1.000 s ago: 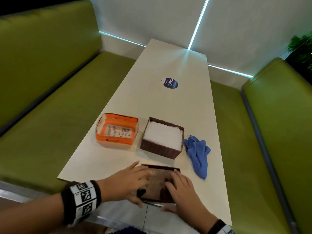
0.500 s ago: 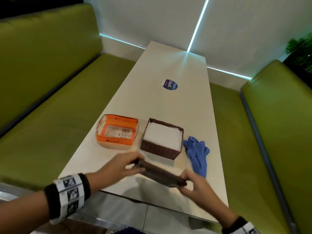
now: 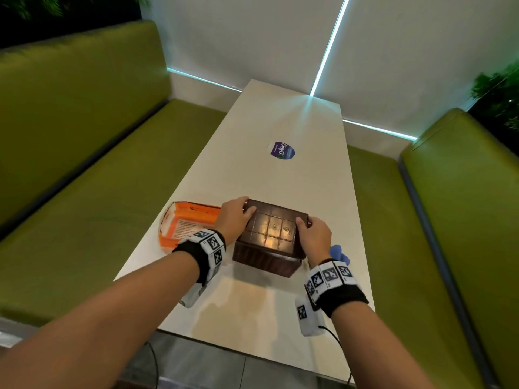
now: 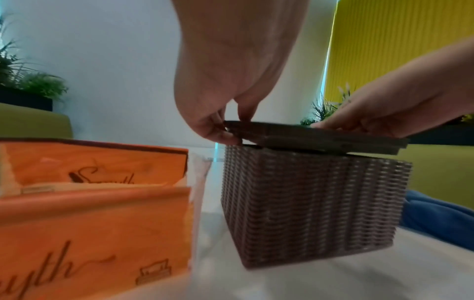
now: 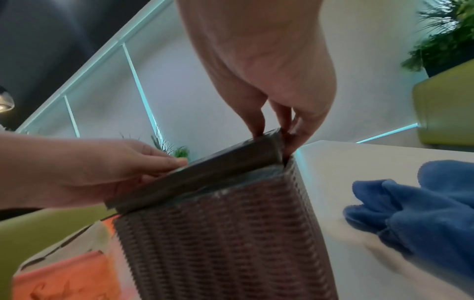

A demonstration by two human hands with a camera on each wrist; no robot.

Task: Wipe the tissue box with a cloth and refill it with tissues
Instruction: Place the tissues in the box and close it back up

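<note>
Orange tissue pack [image 3: 188,226] left, blue cloth [image 5: 420,205] right of the brown woven tissue box [image 3: 266,256].
My left hand [image 3: 233,217] and right hand [image 3: 314,237] pinch its dark flat lid [image 3: 273,227].

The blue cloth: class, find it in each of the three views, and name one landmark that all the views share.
Head view: the blue cloth is a small patch at centre right, mostly hidden behind the right hand.
Left wrist view: at the right edge, low, beyond the tissue box.
Right wrist view: large, at lower right, on the table.
Shared landmark: the brown woven tissue box, directly beside the cloth in every view.
</note>
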